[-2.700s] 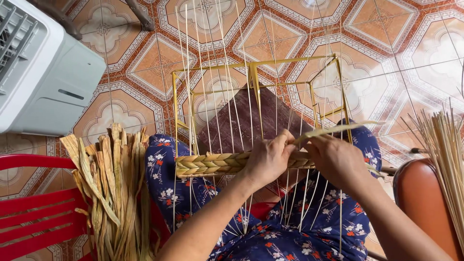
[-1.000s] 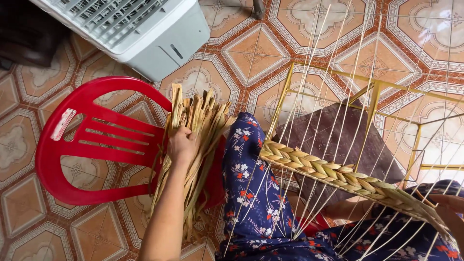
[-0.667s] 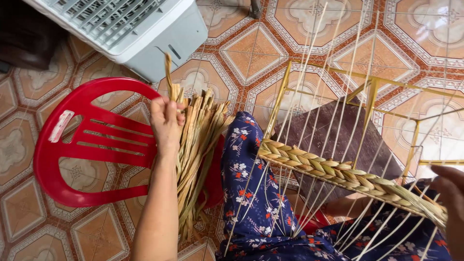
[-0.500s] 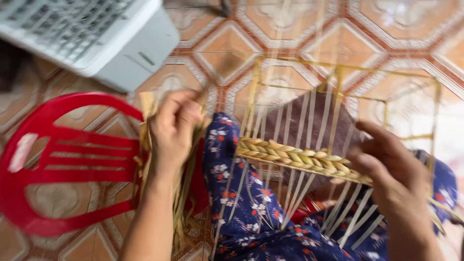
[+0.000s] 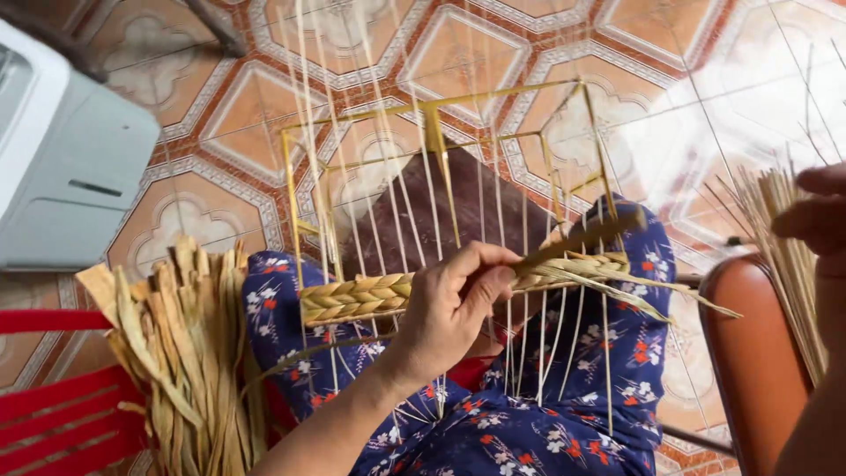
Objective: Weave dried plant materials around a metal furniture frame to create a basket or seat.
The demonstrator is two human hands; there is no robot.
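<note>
Patterned floor tiles (image 5: 493,53) lie beneath; left hand (image 5: 454,304) fingers clamp the braided straw band (image 5: 370,298), right hand (image 5: 820,216) fingers unclear.

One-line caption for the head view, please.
Left hand pinches a dried leaf strip at the woven braid on a yellow wire frame; right hand reaches thin reeds.

Bare forearms, blue garment (image 5: 546,432) with red-white flowers

A grey fan (image 5: 62,167) is seen far left on the patterned tile floor (image 5: 476,53). A red chair (image 5: 53,423) is placed near left.
</note>
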